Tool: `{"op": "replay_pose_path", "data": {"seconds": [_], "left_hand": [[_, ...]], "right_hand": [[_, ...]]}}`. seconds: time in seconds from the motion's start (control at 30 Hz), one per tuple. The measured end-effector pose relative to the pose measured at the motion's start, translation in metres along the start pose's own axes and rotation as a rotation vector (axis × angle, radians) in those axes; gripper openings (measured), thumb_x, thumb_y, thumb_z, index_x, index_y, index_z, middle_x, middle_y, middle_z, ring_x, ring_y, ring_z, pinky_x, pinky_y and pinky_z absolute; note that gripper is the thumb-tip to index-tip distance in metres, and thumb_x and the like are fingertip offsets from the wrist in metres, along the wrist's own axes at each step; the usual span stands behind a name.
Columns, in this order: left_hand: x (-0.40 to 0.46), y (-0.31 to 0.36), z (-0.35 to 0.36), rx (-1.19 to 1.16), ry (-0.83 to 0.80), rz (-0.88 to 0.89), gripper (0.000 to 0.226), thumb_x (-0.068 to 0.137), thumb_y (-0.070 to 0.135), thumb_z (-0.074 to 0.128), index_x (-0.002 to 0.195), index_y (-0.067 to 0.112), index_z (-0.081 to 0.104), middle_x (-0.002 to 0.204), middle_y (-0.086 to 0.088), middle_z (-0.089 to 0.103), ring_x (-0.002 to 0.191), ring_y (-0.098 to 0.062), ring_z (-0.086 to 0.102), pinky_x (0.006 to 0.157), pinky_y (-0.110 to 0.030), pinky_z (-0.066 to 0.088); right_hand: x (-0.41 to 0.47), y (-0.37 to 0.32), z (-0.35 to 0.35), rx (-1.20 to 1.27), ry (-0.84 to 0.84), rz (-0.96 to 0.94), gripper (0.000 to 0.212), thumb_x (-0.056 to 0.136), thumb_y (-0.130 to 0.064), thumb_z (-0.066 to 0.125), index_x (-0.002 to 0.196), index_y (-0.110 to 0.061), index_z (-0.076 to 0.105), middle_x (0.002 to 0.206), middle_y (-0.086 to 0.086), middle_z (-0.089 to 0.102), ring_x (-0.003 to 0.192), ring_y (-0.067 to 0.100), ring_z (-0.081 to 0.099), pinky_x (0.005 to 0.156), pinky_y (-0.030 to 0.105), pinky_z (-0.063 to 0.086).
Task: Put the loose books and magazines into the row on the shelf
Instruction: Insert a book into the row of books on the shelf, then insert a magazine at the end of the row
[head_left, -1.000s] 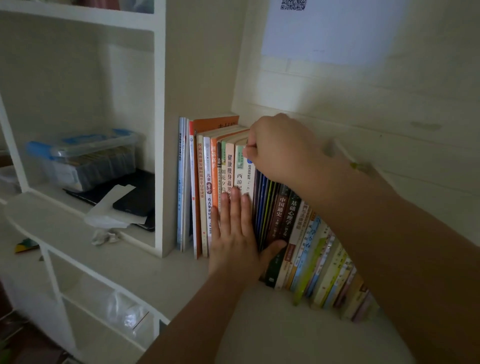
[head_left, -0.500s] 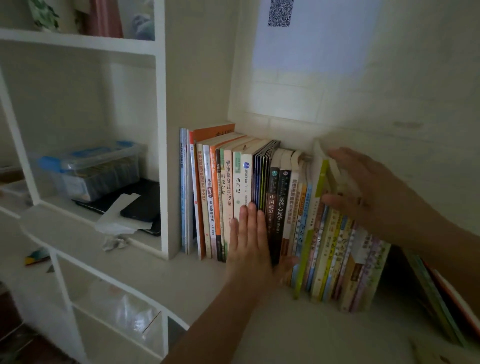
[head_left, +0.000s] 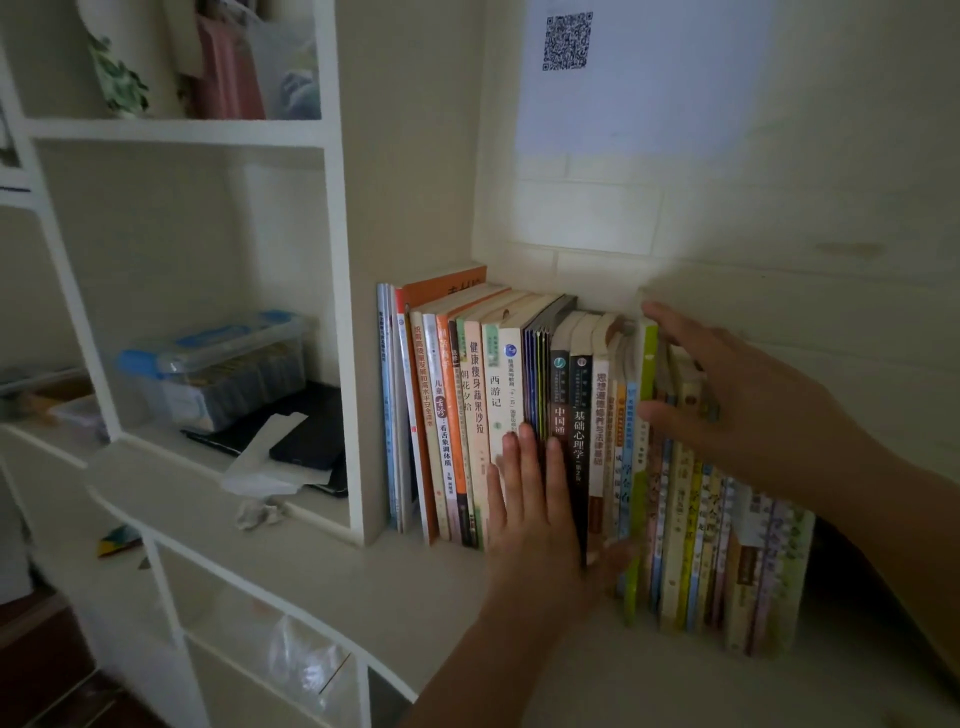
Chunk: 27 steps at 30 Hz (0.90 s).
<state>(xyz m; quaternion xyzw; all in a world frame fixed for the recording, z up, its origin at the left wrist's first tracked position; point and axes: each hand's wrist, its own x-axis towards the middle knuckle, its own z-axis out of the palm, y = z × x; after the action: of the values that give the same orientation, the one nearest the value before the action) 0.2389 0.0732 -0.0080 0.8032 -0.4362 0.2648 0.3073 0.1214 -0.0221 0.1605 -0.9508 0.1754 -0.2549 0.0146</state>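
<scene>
- Books (head_left: 519, 410) stand in a row on the shelf (head_left: 332, 582), now upright where a second ago they leaned.
- Left hand (head_left: 535, 499) lies flat and open against the spines, bracing.
- Right hand (head_left: 737, 395), moved off the tops, presses open-palmed on the thin right-hand volumes, gripping nothing; tidying seems nearly finished.

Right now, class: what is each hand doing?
Left hand: open, flat against the book spines, holding nothing.
Right hand: open, fingers spread over the thin books, gripping nothing.

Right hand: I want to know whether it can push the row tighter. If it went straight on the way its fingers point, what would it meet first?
The right hand points left, already against the thin books; pushing on, it would likely press them into the lime-green spine.
</scene>
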Motion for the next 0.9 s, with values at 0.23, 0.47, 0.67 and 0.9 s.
{"op": "replay_pose_path", "data": {"seconds": [0.23,0.47,0.67,0.9], "left_hand": [[0.004,0.01,0.002,-0.005,-0.047,-0.054,0.124,0.062,0.09,0.033,0.147,0.006,0.001,0.154,-0.019,-0.004,0.142,-0.033,-0.004,0.116,-0.044,0.0],[-0.001,0.024,-0.012,-0.184,0.129,-0.088,0.104,0.067,0.077,0.052,0.144,0.016,0.019,0.153,-0.005,0.011,0.141,-0.025,0.009,0.113,-0.04,0.006],[0.018,0.058,-0.041,-0.428,-0.008,-0.082,0.04,0.084,0.045,0.059,0.114,0.026,0.041,0.104,0.011,0.055,0.086,-0.004,0.054,0.068,-0.015,0.045],[0.015,0.055,-0.059,-0.553,-0.018,-0.151,0.017,0.083,0.018,0.061,0.085,0.027,0.047,0.073,0.012,0.055,0.064,0.0,0.052,0.052,-0.009,0.039]], "right_hand": [[0.002,0.004,-0.008,0.209,-0.082,0.016,0.073,0.084,-0.043,0.06,0.14,-0.052,0.015,0.13,-0.019,0.044,0.115,0.004,0.044,0.09,0.023,0.033],[-0.021,0.034,-0.018,0.44,0.259,0.221,0.034,0.095,-0.036,0.042,0.129,-0.035,0.048,0.127,-0.01,0.052,0.115,0.007,0.047,0.095,0.032,0.041],[-0.054,0.046,0.006,0.311,0.144,0.21,0.064,0.081,-0.059,0.036,0.137,-0.029,0.036,0.132,-0.013,0.035,0.123,0.009,0.036,0.102,0.032,0.033],[-0.056,0.06,0.032,0.228,0.119,0.2,0.082,0.077,-0.063,0.038,0.147,-0.023,0.019,0.152,0.001,0.023,0.139,0.02,0.024,0.111,0.048,0.03]]}}
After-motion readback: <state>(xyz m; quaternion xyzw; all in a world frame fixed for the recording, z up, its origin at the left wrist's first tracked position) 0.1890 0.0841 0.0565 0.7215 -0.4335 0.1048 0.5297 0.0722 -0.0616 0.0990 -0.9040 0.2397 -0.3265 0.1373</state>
